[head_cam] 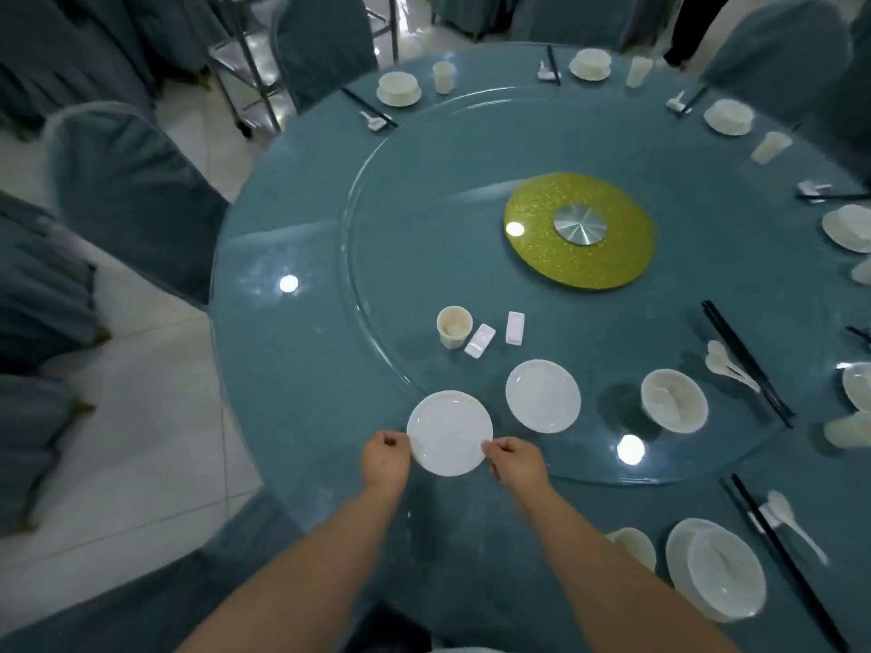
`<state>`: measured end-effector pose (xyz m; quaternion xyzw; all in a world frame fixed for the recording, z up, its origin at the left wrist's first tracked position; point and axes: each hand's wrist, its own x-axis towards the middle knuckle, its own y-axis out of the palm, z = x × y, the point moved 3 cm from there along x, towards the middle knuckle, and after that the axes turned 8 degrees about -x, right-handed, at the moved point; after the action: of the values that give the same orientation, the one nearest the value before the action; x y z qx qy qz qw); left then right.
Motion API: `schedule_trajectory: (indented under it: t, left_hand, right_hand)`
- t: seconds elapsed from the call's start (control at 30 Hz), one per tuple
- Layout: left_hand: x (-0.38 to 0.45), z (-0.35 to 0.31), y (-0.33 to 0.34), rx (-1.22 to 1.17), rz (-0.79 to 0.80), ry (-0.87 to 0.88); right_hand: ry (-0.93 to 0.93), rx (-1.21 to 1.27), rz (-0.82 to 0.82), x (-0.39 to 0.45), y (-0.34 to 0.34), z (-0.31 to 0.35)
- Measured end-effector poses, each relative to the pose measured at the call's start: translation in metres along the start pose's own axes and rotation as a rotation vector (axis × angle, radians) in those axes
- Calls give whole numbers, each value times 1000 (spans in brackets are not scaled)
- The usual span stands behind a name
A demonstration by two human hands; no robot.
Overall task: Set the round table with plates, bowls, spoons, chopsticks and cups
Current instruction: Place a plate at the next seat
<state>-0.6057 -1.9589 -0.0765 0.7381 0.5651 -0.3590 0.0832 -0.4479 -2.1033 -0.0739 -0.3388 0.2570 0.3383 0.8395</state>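
Two hands, our left hand (pixel 384 457) and right hand (pixel 513 461), pinch one plate (pixel 448 431) beside a second plate (pixel 542 395), one cup (pixel 454 326) and two rests (pixel 480 340).

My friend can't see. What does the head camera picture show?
Two bare hands, left hand and right hand, hold a round white plate by its edges over a round teal table. A second white plate lies beside it.

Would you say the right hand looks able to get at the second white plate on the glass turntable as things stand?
Probably yes, once free: the right hand now grips the near plate with the left hand, and the second plate lies just beyond it, nothing between.
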Motion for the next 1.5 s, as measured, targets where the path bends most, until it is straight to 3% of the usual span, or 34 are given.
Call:
schedule_trajectory:
  t: [0.13, 0.43, 0.7, 0.8, 0.97, 1.2, 1.5]
  left_hand:
    - [6, 27, -40, -130, -56, -65]
    - [40, 65, -114, -70, -198, -153]
    - [66, 64, -126, 152, -85, -85]
    - [62, 55, -128, 293, -125, -70]
    - [49, 20, -108, 299, -135, 53]
    - [18, -46, 5, 506, 139, 267]
    - [-63, -97, 171, 619, 536, 427]
  right_hand:
    - [19, -76, 92, -3, 46, 2]
    - [20, -354, 272, -5, 138, 3]
    - [64, -426, 202, 12, 168, 10]
    - [83, -505, 158, 14, 161, 15]
    - [64, -488, 74, 8, 120, 37]
    - [77, -327, -82, 10, -3, 49]
    - [214, 64, -360, -5, -169, -13]
